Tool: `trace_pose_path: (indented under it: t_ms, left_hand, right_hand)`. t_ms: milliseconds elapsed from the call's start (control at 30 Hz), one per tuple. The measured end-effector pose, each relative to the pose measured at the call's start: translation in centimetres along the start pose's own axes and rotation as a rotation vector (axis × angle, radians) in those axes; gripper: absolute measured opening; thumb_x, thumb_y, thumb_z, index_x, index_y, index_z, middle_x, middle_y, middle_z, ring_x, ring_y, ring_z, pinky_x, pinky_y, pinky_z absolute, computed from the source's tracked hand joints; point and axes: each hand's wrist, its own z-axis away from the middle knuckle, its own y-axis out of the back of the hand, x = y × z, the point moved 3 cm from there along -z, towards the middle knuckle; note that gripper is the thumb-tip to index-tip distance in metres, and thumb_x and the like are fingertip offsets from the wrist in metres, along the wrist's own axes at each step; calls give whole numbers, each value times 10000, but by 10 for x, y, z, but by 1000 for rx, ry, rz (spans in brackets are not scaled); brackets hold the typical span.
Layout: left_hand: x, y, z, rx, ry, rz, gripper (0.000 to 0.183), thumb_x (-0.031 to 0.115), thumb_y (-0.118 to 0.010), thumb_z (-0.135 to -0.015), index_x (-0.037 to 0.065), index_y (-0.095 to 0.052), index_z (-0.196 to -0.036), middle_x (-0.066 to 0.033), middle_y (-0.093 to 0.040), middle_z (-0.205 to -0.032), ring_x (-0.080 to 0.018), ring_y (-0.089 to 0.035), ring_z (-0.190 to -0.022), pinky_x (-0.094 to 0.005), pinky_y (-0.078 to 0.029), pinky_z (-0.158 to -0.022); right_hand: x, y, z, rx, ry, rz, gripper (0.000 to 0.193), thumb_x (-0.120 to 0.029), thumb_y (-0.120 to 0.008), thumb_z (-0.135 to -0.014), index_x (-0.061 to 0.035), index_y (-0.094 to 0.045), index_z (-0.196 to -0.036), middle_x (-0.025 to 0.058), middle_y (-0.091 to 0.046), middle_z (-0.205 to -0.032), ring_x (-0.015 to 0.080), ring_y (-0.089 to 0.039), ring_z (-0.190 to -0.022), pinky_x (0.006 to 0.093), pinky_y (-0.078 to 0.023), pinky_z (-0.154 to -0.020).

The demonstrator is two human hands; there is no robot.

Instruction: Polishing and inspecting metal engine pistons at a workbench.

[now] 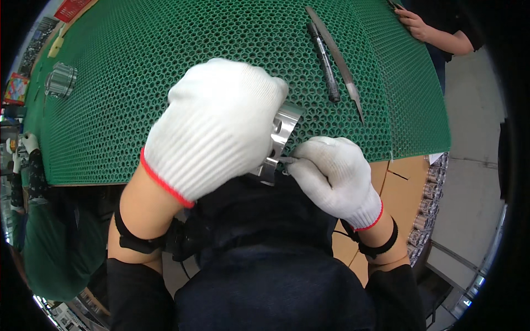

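Note:
White knitted gloves with red cuffs cover both my hands. My left hand (215,116) is closed around a shiny metal piston (286,122), keeping it tilted at the near edge of the green mat. Much of the piston is hidden behind that glove; a side with round holes faces right. In a pinch, my right hand (334,172) holds a thin grey tool (286,160), its tip at the piston's lower hole. The rest of the tool is inside the fist, so its exact kind does not show.
Beyond my right hand, a flat file (338,55) and a dark marker pen (324,63) lie on the green honeycomb mat (138,60). Another piston (61,80) stands far left. A co-worker's hand (414,25) is at the far right edge. Several pistons (424,222) line the cardboard below right.

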Motion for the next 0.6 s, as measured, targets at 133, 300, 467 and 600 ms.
trace_pose_path:
  t_ms: [133, 300, 467, 600]
  left_hand:
    - [-8, -7, -17, -41, -17, -63, 245, 181, -724, -700, 74, -708, -920, -125, -689, -828, -307, -694, -792, -403, -571, -707]
    - [-7, -1, -33, -188, 15, -24, 179, 165, -705, -689, 20, -736, -790, -182, -691, -754, -342, -702, -720, -408, -580, -655]
    - [-5, 8, -41, -370, 74, -85, 428, 47, -714, -680, 111, -727, -1102, -143, -723, -969, -297, -710, -907, -398, -584, -820]
    - [-12, 3, -33, -293, 82, -53, 442, 53, -704, -700, 105, -710, -1139, -133, -724, -978, -298, -708, -918, -402, -578, -824]
  right_hand:
    - [-4, 0, 1, 5, 82, 127, 202, -239, -660, -848, -91, -624, -715, 92, -577, -617, 284, -617, -562, 387, -490, -517]
    - [-5, 2, 2, -100, 97, 196, 209, -256, -665, -849, -99, -621, -718, 78, -580, -626, 277, -615, -537, 383, -493, -496]
    - [-21, 16, -10, -129, 118, 451, 218, -272, -664, -850, -109, -625, -711, 67, -582, -625, 260, -621, -540, 366, -499, -509]
    - [-19, 22, -10, -353, 118, 565, 234, -296, -656, -848, -104, -633, -717, 73, -598, -648, 266, -636, -578, 365, -514, -549]
